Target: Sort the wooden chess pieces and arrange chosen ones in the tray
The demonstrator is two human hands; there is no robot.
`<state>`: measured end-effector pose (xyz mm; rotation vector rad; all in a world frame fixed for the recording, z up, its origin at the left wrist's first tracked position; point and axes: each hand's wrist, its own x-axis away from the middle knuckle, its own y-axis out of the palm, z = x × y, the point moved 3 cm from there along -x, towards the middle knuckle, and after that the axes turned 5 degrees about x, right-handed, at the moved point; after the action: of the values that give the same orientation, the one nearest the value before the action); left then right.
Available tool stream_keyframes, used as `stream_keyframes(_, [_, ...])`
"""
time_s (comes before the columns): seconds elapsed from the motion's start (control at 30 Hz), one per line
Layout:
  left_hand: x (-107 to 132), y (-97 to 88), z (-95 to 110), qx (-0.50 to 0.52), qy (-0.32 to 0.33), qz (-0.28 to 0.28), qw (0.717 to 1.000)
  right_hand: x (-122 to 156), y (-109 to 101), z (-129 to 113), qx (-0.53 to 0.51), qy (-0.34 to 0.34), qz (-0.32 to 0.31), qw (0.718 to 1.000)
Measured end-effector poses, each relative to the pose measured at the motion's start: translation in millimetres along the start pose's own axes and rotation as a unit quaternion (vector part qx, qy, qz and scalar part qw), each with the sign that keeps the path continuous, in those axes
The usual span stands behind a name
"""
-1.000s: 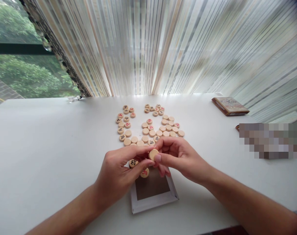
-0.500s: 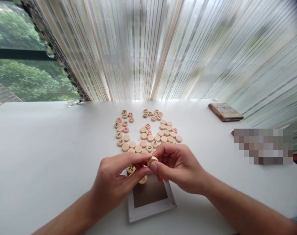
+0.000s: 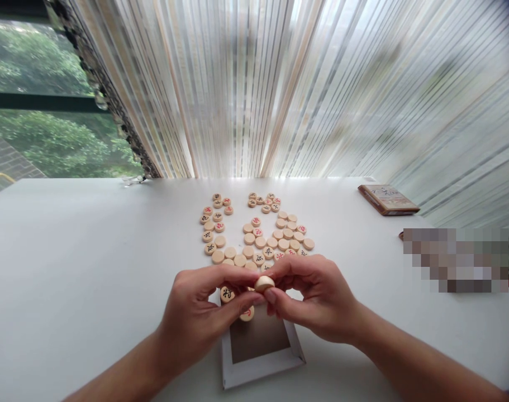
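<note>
Between the fingertips of my left hand (image 3: 204, 298) and my right hand (image 3: 308, 293) is a round wooden xiangqi piece (image 3: 264, 284), tilted and pinched from both sides. Just below it lies a shallow box with a white rim (image 3: 262, 368) and a brown inside. A piece with a black character (image 3: 228, 294) and a piece with a red character (image 3: 246, 313) sit in the box's far part, partly covered by my left fingers. Beyond my hands, many more pieces (image 3: 239, 261) spread over the white table, some face up with red or black characters, others showing plain wood.
The white table (image 3: 90, 268) reaches to a striped string curtain (image 3: 237, 84) at the back. A flat brown box (image 3: 390, 200) lies at the far right. Nearer on the right is a blurred-out object (image 3: 455, 259). A window with trees (image 3: 40, 134) shows at left.
The view has shifted slightly, so the table sits a little lower. The held piece has been turned between my fingertips, and my right fingers have shifted around it.
</note>
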<state>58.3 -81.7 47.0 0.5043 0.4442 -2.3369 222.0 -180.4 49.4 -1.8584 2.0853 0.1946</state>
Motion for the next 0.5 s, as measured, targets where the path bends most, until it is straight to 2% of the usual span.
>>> stream_keyframes(0.27, [-0.2, -0.4, -1.6, 0.01, -0.001, 0.005, 1.0, -0.8, -2.1, -1.8, 0.084, -0.061, 0.017, 0.994])
stream_keyframes(0.5, [-2.1, 0.1, -1.0, 0.0, 0.021, 0.009, 1.0, -0.2, -1.8, 2.6, 0.09, -0.055, 0.026, 0.994])
